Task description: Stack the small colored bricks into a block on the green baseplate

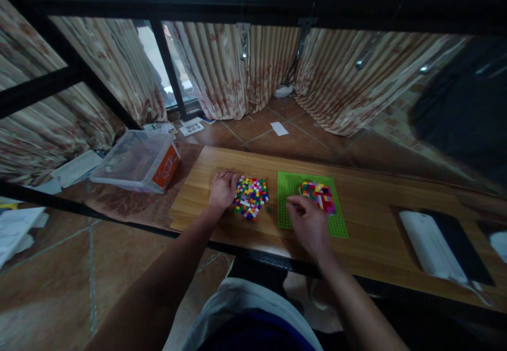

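Observation:
My left hand [223,188] rests on the wooden table at the left edge of a pile of small multicoloured building bricks [251,197], its fingers lying loosely against them. A green studded baseplate [287,216] lies to the right of the pile. On it stands a block of multicoloured bricks [322,195] fitted together. My right hand [309,221] is over the baseplate, just in front and left of this block. Its thumb and fingers are pinched together, and whatever they hold is too small or hidden to make out.
A clear plastic bin [130,161] with an orange label stands left of the table [372,198]. At the table's right lie a white pouch [431,245] and a dark flat object [461,248]. A black metal frame [253,5] crosses in front of the curtains [222,71].

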`<state>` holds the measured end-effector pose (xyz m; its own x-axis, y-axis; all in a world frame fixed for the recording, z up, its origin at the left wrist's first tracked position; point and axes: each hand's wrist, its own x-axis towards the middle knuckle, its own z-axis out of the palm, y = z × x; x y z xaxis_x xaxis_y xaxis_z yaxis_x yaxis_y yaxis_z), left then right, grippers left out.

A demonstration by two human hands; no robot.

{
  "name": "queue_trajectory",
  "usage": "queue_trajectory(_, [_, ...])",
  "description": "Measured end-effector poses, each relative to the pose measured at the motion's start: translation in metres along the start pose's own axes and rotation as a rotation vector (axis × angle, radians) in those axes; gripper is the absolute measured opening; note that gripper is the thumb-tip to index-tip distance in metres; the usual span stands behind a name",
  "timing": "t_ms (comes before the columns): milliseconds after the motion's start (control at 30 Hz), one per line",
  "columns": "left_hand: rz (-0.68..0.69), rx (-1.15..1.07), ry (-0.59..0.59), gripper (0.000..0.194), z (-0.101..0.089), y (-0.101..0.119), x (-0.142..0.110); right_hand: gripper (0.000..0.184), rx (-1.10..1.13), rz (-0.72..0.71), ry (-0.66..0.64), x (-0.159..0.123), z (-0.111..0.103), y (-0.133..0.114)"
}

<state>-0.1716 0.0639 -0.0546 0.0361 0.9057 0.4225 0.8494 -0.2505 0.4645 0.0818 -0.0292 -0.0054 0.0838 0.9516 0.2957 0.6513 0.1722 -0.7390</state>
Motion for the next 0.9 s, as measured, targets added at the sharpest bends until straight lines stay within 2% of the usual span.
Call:
queue_trajectory(100, [0.005, 0.004, -0.001, 0.033, -0.001, 0.001, 0.0, 0.024, -0.159, -0.118, -0.193, -0.011, 0.023, -0.011])
queue_trajectory(200, [0.001, -0.002, -0.01, 0.034, -0.002, 0.001, 0.0, 0.027, -0.312, -0.143, -0.301, -0.01, 0.036, -0.01])
queue_trajectory(367, [0.004, 0.001, -0.017, 0.034, -0.002, 0.001, 0.001, 0.025, -0.389, -0.144, -0.326, -0.005, 0.043, -0.003])
queue_trajectory(500, [0.0, 0.008, -0.011, 0.033, -0.002, 0.0, 0.001, 0.024, -0.333, -0.154, -0.296, -0.007, 0.043, -0.007])
queue_trajectory(600, [-0.003, 0.006, -0.006, 0.033, -0.002, -0.001, 0.001, 0.022, -0.189, -0.126, -0.228, -0.01, 0.033, -0.014])
queue_trajectory(700, [0.0, -0.005, -0.009, 0.034, -0.003, -0.001, 0.001, 0.022, -0.095, -0.087, -0.132, -0.007, 0.01, -0.016])
queue_trajectory(767, [0.005, -0.012, -0.015, 0.035, -0.004, -0.001, 0.001, 0.023, -0.116, -0.06, -0.064, -0.001, -0.01, -0.011])
queue_trajectory(900, [0.011, -0.007, -0.019, 0.036, -0.004, -0.001, 0.002, 0.026, -0.299, 0.042, 0.041, 0.018, -0.049, 0.014])
